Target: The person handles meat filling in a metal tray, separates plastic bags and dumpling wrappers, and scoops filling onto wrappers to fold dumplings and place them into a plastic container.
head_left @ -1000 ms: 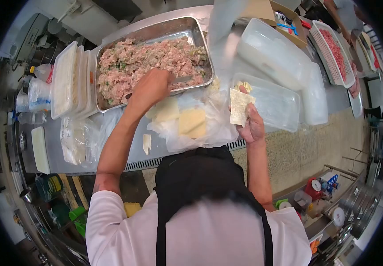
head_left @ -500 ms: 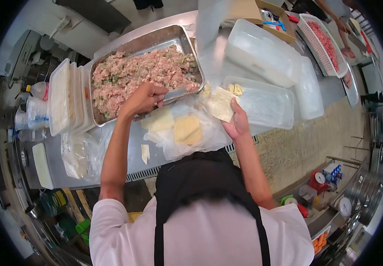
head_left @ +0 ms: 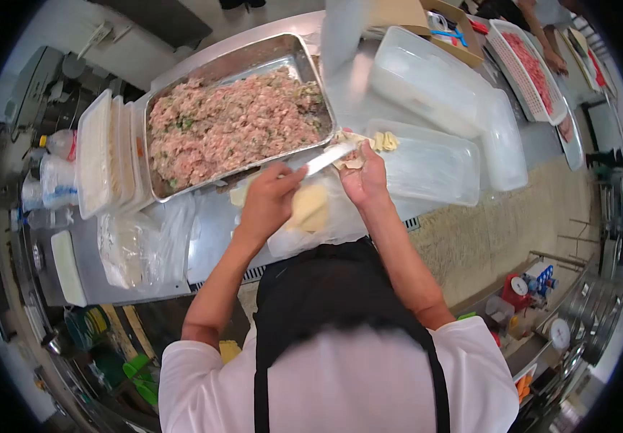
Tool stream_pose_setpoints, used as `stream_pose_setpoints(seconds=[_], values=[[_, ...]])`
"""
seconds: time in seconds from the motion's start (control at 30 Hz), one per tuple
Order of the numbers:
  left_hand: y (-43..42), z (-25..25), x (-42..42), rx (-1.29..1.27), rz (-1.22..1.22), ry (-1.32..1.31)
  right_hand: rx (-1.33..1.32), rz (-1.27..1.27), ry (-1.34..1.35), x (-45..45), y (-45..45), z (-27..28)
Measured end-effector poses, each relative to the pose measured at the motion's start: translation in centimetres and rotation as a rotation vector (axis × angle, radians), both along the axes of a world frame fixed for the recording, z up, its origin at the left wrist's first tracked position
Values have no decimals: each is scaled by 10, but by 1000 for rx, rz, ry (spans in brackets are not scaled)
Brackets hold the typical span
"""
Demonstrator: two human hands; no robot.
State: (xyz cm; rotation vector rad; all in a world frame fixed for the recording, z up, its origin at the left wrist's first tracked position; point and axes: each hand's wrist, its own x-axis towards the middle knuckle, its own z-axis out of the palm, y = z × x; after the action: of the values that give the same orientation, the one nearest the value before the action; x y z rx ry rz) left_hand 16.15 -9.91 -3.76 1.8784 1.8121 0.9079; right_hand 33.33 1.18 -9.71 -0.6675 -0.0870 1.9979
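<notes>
My left hand (head_left: 271,198) grips a flat metal spatula (head_left: 326,160), whose blade touches the dough wrapper (head_left: 351,148) in my right hand (head_left: 366,177). That wrapper is cupped and folded up around a little meat filling, partly hidden by the blade and fingers. A large metal tray (head_left: 310,61) of minced meat mixed with green bits (head_left: 232,126) lies beyond my left hand. Flat yellowish wrappers (head_left: 310,208) rest on plastic sheeting close to my apron. Just right of my right hand, folded dumplings (head_left: 385,141) sit at the corner of a clear plastic tub (head_left: 434,169).
Lidded plastic boxes (head_left: 98,159) stand left of the meat tray. Larger translucent tubs (head_left: 427,79) lie at the back right, near a cardboard box (head_left: 455,32). A white basket of red meat (head_left: 528,68) and another person's arm (head_left: 542,36) are at the far right.
My left hand has moved right from the meat tray, bringing the spatula to the wrapper. In my right hand the wrapper went from flat to cupped, with filling on it.
</notes>
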Motion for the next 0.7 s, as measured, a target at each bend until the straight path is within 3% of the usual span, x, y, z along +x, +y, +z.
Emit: stream_pose_setpoints(seconds=[0.07, 0.23, 0.3, 0.43, 0.53, 0.6, 0.7], values=[[5, -12, -4, -71, -80, -10, -22, -6, -1, 0, 2, 0], [23, 28, -47, -149, 15, 197, 13, -160, -93, 21, 2, 13], [45, 39, -55, -195, 69, 498, 24, -157, -40, 23, 4, 1], [75, -2, -53, -173, 87, 524, 96, -111, -88, 24, 2, 0], [79, 5, -49, -35, -125, 442, 135, -126, -130, 32, 1, -4], [88, 23, -53, -417, -62, 412, 163, -137, -159, 37, 1, -6], [92, 29, -60, -315, -32, 393, 136, -125, -159, 37, 0, -8]])
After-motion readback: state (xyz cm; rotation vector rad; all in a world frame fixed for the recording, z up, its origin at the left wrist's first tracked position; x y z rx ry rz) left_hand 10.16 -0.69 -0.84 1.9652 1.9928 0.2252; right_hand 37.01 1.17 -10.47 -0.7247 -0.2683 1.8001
